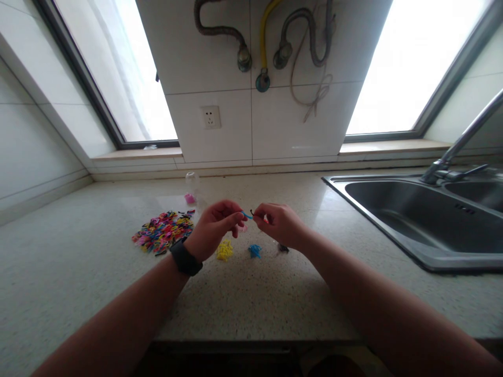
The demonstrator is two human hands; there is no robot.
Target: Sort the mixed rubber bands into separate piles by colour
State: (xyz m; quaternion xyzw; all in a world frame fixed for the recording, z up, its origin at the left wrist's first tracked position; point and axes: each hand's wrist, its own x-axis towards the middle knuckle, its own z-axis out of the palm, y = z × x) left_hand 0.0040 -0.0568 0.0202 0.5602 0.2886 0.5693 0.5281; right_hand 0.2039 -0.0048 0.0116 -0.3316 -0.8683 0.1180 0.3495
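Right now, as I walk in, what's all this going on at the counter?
A person holds a thin blue strand between the fingertips of the left hand and right hand; a dark bit shows at the right fingertips. Below the hands, on the counter, lie a yellow pile, a blue pile and a dark pile. A bigger multicoloured pile lies beside the left hand.
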